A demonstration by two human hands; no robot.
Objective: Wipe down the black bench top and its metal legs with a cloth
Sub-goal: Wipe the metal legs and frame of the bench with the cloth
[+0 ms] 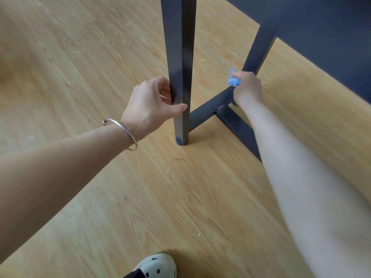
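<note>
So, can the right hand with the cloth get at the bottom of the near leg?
Probably yes. The left hand grips the near leg higher up, leaving its bottom bare, and the right hand with the cloth is just along the crossbar.

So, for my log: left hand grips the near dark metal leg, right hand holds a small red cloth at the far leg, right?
Wrong colour: the head view shows the right hand holding a small blue cloth at the far leg; the left hand grips the near dark metal leg.
</note>
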